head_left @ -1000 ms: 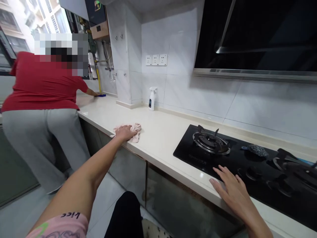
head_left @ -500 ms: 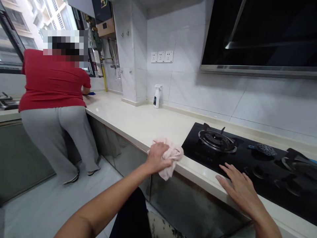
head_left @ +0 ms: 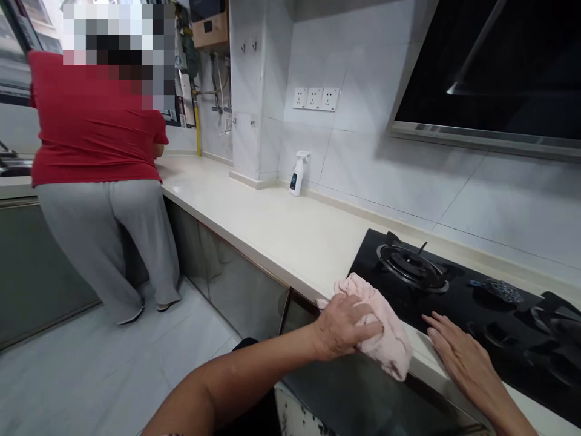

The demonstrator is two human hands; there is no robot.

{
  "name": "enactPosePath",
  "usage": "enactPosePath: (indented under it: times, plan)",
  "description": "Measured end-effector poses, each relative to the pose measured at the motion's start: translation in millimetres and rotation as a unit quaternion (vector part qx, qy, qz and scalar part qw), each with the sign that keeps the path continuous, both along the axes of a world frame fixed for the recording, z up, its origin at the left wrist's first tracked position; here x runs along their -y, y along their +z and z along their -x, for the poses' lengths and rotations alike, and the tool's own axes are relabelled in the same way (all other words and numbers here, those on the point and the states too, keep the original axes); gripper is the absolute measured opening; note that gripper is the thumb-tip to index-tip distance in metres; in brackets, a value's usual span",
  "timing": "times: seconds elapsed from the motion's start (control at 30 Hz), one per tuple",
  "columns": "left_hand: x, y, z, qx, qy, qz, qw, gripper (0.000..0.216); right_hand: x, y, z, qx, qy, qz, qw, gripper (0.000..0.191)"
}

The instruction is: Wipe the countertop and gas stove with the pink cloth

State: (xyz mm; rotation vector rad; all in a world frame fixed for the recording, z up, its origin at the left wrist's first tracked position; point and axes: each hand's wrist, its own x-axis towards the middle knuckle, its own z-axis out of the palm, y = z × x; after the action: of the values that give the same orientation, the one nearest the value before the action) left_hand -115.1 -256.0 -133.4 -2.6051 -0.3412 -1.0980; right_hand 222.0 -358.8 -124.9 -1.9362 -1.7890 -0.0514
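Since earlier frame, my left hand (head_left: pixel 342 327) shifted right along countertop (head_left: pixel 254 224) edge, fingers closed on bunched pink cloth (head_left: pixel 385 321), lower right of frame; my right hand (head_left: pixel 467 360) lies flat, fingers narrowly spread, apparently bracing beside black gas hob (head_left: pixel 454 309).

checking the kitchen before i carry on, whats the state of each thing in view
left hand, closed around the cloth
pink cloth, bunched, hanging over the edge of the cream countertop
right hand, open, flat at the front edge of the black glass hob
gas burner, no flame visible
spray bottle, upright
person in red top, standing at the counter, back turned
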Motion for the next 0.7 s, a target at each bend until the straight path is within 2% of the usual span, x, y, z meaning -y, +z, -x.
enactPosePath:
  times: [0.1,0.17,0.27,0.37,0.5,0.6,0.7]
  plan:
    - [-25.5,-2.9,32.6,-0.004,-0.003,0.007,1.000,0.031,5.0,5.8,13.6,0.011,-0.014,-0.009,1.000,0.066]
    - [-44.2,1.0,64.3,-0.029,0.022,0.049,0.998,0.028,6.4,8.0,20.3,0.016,-0.017,-0.010,1.000,0.066]
    - [-71.3,17.5,123.5,-0.086,0.105,0.155,0.979,0.035,6.8,7.7,24.8,0.019,-0.021,-0.008,1.000,0.066]
    - [-95.4,39.8,187.5,-0.103,0.213,0.239,0.942,0.055,6.3,4.4,26.8,0.024,-0.022,-0.014,0.999,0.068]
    - [-125.4,62.6,261.1,-0.073,0.325,0.253,0.908,0.074,3.9,1.2,31.6,0.033,-0.024,-0.025,0.999,0.068]
    - [-143.1,73.0,293.5,-0.050,0.383,0.231,0.893,0.074,2.1,1.5,35.9,0.043,-0.025,-0.027,0.998,0.069]
    - [-146.9,79.1,297.9,-0.037,0.439,0.225,0.869,0.071,1.8,2.4,39.3,0.043,-0.024,-0.027,0.998,0.069]
